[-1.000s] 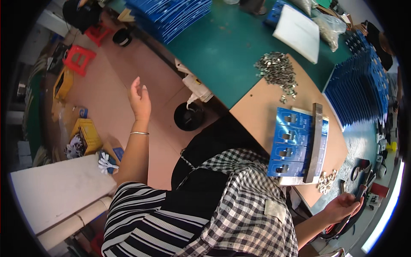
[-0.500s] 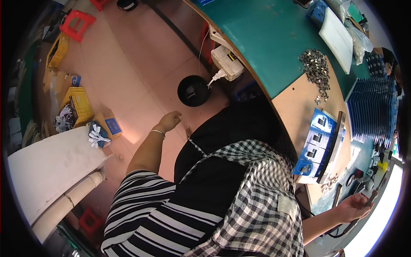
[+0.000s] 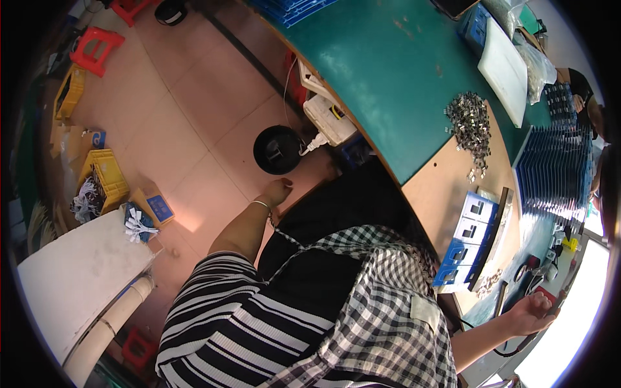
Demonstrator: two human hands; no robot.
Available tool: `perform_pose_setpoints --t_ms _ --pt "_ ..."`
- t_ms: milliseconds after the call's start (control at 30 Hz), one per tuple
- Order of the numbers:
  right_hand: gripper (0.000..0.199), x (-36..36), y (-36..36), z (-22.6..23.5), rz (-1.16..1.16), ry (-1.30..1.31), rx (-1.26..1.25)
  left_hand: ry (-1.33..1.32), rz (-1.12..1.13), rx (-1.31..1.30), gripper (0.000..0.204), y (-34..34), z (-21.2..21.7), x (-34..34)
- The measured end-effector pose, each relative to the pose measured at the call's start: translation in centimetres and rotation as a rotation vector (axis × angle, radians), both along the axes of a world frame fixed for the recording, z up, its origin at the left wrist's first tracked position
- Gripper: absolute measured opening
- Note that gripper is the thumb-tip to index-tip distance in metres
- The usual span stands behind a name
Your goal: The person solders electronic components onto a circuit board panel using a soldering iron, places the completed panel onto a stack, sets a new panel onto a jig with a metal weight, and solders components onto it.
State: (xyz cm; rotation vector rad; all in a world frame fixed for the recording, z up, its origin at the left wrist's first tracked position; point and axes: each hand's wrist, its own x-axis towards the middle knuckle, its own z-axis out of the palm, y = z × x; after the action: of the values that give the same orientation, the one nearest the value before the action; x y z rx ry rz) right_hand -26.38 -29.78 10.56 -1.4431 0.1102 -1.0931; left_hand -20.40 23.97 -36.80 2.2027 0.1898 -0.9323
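My right hand (image 3: pixel 530 315) is raised past the workbench's near right end, closed around a slim corded tool (image 3: pixel 561 299) that looks like a soldering iron. Its dark cord loops below the wrist. My left hand (image 3: pixel 278 191), with a bracelet at the wrist, hangs beside my lap above the floor. Its fingers are loosely bent and apart, and nothing shows in them. On the bench nearest my right hand lies a row of blue-and-white panels (image 3: pixel 460 240) with small dark square parts, alongside a dark bar (image 3: pixel 495 242).
A heap of small metal parts (image 3: pixel 471 126) lies on a brown board (image 3: pixel 424 174) over the green bench top (image 3: pixel 381 84). Beyond stand stacked blue panels (image 3: pixel 555 171) and a white slab (image 3: pixel 506 71). A black round bin (image 3: pixel 277 150) and yellow crates (image 3: pixel 107 173) are on the floor.
My left hand has moved right, closer to my lap. The view has shifted, so bench and floor things sit differently. My right hand still holds the tool at much the same place.
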Motion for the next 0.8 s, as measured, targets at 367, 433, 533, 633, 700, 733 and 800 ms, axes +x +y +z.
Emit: perform_pose_setpoints --t_ms 367,433,533,633,700,733,800 --pt "0.02 -4.5 -9.6 4.0 0.016 -0.192 0.072 0.116 0.245 0.018 0.032 -0.6 2.5 -6.8" --pt "0.02 -5.8 -11.1 4.3 -0.044 -0.183 0.047 0.194 0.184 0.116 0.033 -0.5 1.3 -5.7" --pt "0.02 -7.6 -13.2 4.2 -0.14 -0.164 0.026 0.083 0.04 0.232 0.035 -1.0 -2.3 -1.5" --pt "0.021 -10.2 -14.6 3.6 -0.352 -0.215 -0.009 -0.123 -0.211 0.492 0.037 -2.0 -7.1 3.0" --pt "0.021 -12.3 -15.1 2.7 -0.581 -0.3 0.015 -0.58 -0.364 0.489 0.04 -2.1 -9.8 6.2" --pt "0.021 -13.5 -15.0 2.1 -0.671 -0.288 0.087 -0.698 -0.491 0.483 0.04 -2.3 -10.9 7.9" --pt "0.022 -15.2 -15.1 0.4 -0.687 -0.233 0.161 -0.519 -0.418 0.392 0.039 -3.0 -12.4 10.7"
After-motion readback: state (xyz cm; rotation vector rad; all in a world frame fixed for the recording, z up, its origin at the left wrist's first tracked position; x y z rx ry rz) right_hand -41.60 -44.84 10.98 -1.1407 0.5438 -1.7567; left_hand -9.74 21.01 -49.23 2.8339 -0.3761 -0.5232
